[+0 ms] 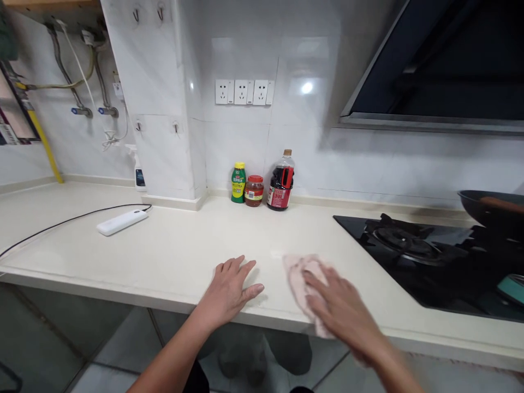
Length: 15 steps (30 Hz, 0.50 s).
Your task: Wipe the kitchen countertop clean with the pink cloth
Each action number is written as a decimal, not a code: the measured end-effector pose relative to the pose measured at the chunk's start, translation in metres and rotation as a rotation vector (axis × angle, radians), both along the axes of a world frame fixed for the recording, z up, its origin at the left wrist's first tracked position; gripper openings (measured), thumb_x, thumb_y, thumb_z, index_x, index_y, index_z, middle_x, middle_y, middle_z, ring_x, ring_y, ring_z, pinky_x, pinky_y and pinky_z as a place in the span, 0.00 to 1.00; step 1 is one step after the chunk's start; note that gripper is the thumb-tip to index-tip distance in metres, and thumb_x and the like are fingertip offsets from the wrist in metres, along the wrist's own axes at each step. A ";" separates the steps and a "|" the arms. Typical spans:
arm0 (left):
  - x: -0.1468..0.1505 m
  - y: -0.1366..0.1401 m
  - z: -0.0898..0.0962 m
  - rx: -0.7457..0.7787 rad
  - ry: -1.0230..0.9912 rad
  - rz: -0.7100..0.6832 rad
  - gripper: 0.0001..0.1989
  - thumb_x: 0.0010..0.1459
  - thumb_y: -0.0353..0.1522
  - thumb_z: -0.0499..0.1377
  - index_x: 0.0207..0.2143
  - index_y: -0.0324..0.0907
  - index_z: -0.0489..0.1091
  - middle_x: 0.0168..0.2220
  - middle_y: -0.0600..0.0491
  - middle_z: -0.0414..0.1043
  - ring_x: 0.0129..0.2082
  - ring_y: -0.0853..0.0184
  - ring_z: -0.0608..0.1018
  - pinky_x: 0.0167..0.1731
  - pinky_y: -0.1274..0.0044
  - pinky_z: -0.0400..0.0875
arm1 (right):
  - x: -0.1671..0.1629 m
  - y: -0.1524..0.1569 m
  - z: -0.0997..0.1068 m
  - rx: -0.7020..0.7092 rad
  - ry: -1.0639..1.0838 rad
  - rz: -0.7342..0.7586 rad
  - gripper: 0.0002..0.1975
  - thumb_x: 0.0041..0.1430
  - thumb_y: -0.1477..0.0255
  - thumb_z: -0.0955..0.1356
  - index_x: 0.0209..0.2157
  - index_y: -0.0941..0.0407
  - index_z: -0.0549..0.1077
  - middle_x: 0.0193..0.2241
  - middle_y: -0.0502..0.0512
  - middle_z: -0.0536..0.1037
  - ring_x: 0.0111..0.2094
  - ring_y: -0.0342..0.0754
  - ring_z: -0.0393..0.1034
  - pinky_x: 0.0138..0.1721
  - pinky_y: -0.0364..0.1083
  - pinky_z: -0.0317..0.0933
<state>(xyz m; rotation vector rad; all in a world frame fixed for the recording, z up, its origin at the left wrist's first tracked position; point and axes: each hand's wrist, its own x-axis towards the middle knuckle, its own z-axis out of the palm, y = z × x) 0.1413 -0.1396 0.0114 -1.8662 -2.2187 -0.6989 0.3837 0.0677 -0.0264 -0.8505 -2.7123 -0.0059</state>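
A pale pink cloth (298, 278) lies against the cream countertop (176, 245), one corner hanging past the front edge. My right hand (339, 303) presses on the cloth and grips part of it; hand and cloth are blurred by motion. To the left, my left hand (231, 289) hovers at or rests on the counter's front edge, fingers spread, holding nothing. Whether it touches the surface I cannot tell.
Against the back wall stand a green bottle with yellow cap (238, 183), a red-lidded jar (254, 191) and a dark sauce bottle (280, 183). A white power bank (123, 222) with a black cable lies left. At right are a gas stove (403, 243) and a wok (475, 206).
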 end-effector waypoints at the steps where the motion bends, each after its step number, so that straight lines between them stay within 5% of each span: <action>1: 0.000 0.000 0.000 -0.004 -0.005 0.002 0.32 0.70 0.53 0.46 0.67 0.46 0.61 0.66 0.41 0.62 0.67 0.51 0.63 0.61 0.55 0.62 | -0.015 -0.015 0.003 -0.007 -0.012 0.095 0.26 0.71 0.52 0.58 0.66 0.40 0.63 0.69 0.53 0.56 0.69 0.67 0.45 0.65 0.70 0.48; 4: -0.002 0.001 -0.001 -0.007 -0.015 -0.004 0.32 0.70 0.52 0.45 0.68 0.45 0.58 0.68 0.41 0.59 0.69 0.53 0.59 0.62 0.57 0.61 | -0.055 -0.040 0.009 -0.014 -0.045 0.248 0.24 0.71 0.55 0.66 0.63 0.46 0.66 0.66 0.58 0.61 0.64 0.64 0.57 0.63 0.67 0.54; 8: -0.003 0.003 -0.003 -0.007 -0.016 0.013 0.33 0.70 0.53 0.44 0.69 0.46 0.56 0.67 0.41 0.61 0.69 0.54 0.61 0.63 0.57 0.60 | -0.082 -0.032 0.019 -0.030 -0.060 0.269 0.20 0.70 0.60 0.69 0.58 0.54 0.70 0.58 0.60 0.68 0.54 0.57 0.68 0.55 0.60 0.67; 15: -0.004 0.004 -0.003 -0.049 0.009 0.037 0.29 0.70 0.52 0.46 0.62 0.46 0.66 0.62 0.44 0.68 0.63 0.54 0.68 0.59 0.59 0.63 | -0.046 0.018 0.049 -0.044 -0.049 0.095 0.21 0.70 0.59 0.69 0.59 0.53 0.69 0.61 0.60 0.66 0.57 0.58 0.65 0.58 0.62 0.63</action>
